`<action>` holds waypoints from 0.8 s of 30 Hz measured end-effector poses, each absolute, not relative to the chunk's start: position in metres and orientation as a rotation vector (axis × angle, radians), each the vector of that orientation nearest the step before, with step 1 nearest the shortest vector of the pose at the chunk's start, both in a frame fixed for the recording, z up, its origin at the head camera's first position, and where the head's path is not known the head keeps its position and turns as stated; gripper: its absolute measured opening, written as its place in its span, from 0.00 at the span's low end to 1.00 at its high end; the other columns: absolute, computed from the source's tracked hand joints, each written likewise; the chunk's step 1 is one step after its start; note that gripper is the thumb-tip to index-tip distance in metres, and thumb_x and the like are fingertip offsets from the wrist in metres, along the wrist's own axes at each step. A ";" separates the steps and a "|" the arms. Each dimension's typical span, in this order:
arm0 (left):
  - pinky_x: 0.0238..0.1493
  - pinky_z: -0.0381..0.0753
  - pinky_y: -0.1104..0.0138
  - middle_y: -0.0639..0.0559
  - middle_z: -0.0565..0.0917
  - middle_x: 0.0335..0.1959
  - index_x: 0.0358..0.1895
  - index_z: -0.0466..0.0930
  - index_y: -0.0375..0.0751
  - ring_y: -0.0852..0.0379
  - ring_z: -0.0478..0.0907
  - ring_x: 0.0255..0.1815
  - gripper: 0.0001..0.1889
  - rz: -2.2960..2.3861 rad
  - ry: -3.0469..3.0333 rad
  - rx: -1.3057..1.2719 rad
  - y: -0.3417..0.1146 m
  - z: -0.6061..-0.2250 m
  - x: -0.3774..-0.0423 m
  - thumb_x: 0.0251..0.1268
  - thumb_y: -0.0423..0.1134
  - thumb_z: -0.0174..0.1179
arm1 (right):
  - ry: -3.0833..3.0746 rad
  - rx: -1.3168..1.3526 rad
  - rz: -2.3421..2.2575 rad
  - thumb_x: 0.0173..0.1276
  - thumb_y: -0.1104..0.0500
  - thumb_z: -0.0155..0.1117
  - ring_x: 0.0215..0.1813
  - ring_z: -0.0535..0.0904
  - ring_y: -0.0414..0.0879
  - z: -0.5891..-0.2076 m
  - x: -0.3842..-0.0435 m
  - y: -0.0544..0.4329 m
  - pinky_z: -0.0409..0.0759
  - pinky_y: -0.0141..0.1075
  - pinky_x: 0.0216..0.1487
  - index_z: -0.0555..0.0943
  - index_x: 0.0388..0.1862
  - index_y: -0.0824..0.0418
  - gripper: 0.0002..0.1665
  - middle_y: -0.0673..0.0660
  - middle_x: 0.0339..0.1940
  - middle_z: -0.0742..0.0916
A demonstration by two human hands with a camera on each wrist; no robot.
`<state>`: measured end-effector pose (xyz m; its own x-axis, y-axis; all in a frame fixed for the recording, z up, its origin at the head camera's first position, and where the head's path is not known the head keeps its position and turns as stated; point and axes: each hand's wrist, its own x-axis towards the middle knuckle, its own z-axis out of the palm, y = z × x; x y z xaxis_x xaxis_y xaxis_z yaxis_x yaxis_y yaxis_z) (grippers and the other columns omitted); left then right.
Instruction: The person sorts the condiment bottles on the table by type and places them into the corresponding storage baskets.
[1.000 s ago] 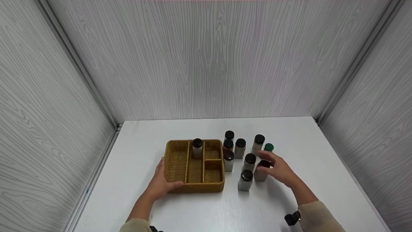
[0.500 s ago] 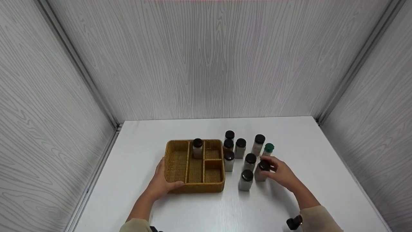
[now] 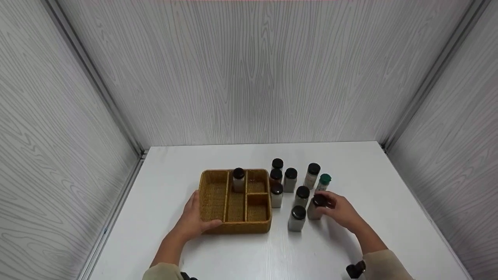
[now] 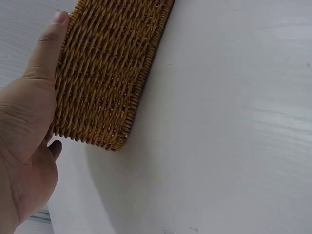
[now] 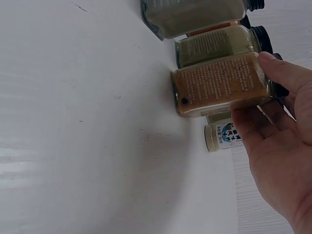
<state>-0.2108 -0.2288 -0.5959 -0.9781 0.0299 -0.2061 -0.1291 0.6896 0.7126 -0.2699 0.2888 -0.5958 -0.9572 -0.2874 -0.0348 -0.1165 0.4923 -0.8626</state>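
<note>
My left hand (image 3: 192, 220) holds the front left corner of a brown woven basket (image 3: 236, 228). Its thumb lies along the front rim and the fingers run along the left side, as the woven wall (image 4: 105, 73) in the left wrist view partly shows. My right hand (image 3: 339, 211) grips a spice jar (image 3: 314, 210) by its upper part, near the black cap. In the right wrist view brown powder fills this glass jar (image 5: 217, 85), with the thumb on one side and fingers on the other. A black-capped jar (image 3: 238, 182) stands in the basket's middle compartment.
Beside the gripped jar stand two more black-capped jars, one in front (image 3: 297, 221) and one behind (image 3: 301, 197). A green-capped bottle (image 3: 324, 179) and a taller black-capped bottle (image 3: 311, 178) stand farther back. Several jars (image 3: 276, 196) cluster at the basket's right side. Panels enclose the white table (image 3: 249, 256).
My right hand has come down and slightly right, its fingers closing around the brown spice jar. The jar has hardly moved. My left hand and the basket have stayed in place.
</note>
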 end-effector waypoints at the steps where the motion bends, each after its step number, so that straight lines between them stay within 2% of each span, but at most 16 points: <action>1: 0.87 0.56 0.35 0.36 0.32 0.92 0.90 0.25 0.41 0.29 0.39 0.92 0.78 1.138 2.716 -0.068 -0.229 -0.595 -0.212 0.56 0.68 0.79 | 2.564 -0.347 -1.450 0.72 0.63 0.76 0.75 0.81 0.65 -0.596 -0.270 0.289 0.83 0.49 0.73 0.77 0.77 0.62 0.36 0.69 0.73 0.83; 10: 0.88 0.55 0.37 0.41 0.27 0.93 0.89 0.26 0.37 0.31 0.38 0.92 0.79 1.053 2.776 0.034 -0.230 -0.592 -0.218 0.55 0.67 0.80 | 2.607 -0.363 -1.389 0.72 0.62 0.76 0.70 0.85 0.65 -0.593 -0.271 0.289 0.86 0.52 0.68 0.79 0.75 0.63 0.33 0.69 0.69 0.86; 18: 0.88 0.57 0.37 0.40 0.32 0.93 0.89 0.30 0.35 0.32 0.39 0.93 0.78 1.027 2.779 0.051 -0.230 -0.587 -0.220 0.54 0.66 0.81 | 2.628 -0.344 -1.354 0.73 0.61 0.76 0.70 0.84 0.65 -0.590 -0.272 0.286 0.87 0.49 0.67 0.79 0.75 0.61 0.33 0.69 0.69 0.86; 24: 0.87 0.58 0.36 0.38 0.28 0.92 0.89 0.28 0.34 0.31 0.38 0.92 0.78 1.014 2.762 0.074 -0.230 -0.586 -0.219 0.55 0.66 0.81 | 2.633 -0.364 -1.375 0.74 0.63 0.75 0.71 0.84 0.66 -0.589 -0.272 0.289 0.88 0.46 0.66 0.78 0.76 0.62 0.33 0.70 0.71 0.85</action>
<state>-0.2195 -0.2297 -0.5856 -0.9792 0.1144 -0.1676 -0.0212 0.7637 0.6452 -0.2720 0.2888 -0.5890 -0.9595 -0.2809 -0.0197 -0.1444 0.5509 -0.8220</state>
